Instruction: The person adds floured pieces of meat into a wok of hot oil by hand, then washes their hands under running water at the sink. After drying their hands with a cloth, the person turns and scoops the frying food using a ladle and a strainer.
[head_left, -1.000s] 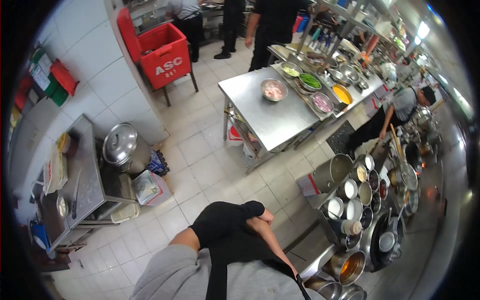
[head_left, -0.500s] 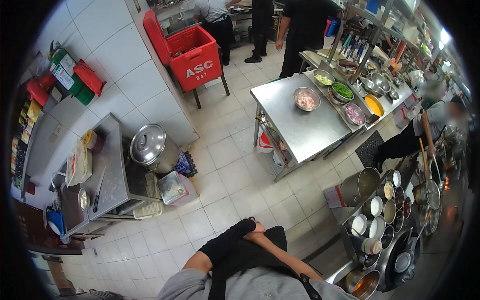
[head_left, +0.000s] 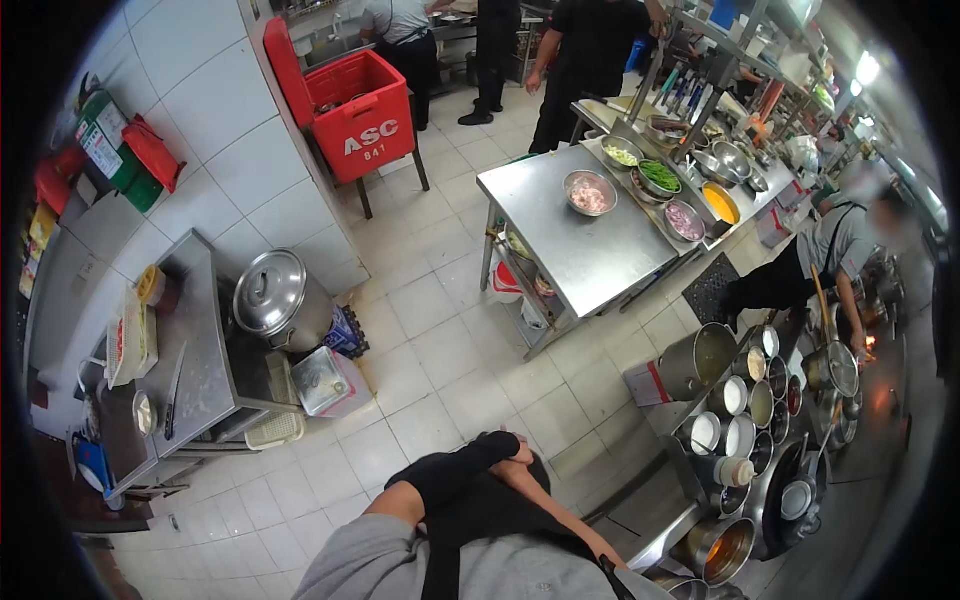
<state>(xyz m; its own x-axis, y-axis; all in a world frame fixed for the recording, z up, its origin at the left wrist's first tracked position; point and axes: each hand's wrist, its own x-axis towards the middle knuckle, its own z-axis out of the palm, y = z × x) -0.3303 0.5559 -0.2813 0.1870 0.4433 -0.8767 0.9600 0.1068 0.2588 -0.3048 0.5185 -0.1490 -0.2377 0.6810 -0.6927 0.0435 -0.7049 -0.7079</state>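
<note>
My arms come together low in front of my body. The black-sleeved left arm ends in my left hand (head_left: 522,449), which lies against my right hand (head_left: 506,469) at the end of the bare right forearm. The two hands overlap, and their fingers are too small and hidden to tell apart. No object shows in either hand. Beneath them is a black apron (head_left: 490,510), with the tiled floor (head_left: 425,430) beyond.
A steel table (head_left: 570,230) bears a bowl of pale pieces (head_left: 591,193). A lidded pot (head_left: 283,300) stands left, near a red cooler (head_left: 363,125). At right, pots (head_left: 735,395) crowd a counter beside a person (head_left: 800,255) at the stove. Other people stand at the back.
The view swung right, then slightly back left. My hands stay together in front of me. The person at the stove now reaches an arm down toward the flame.
</note>
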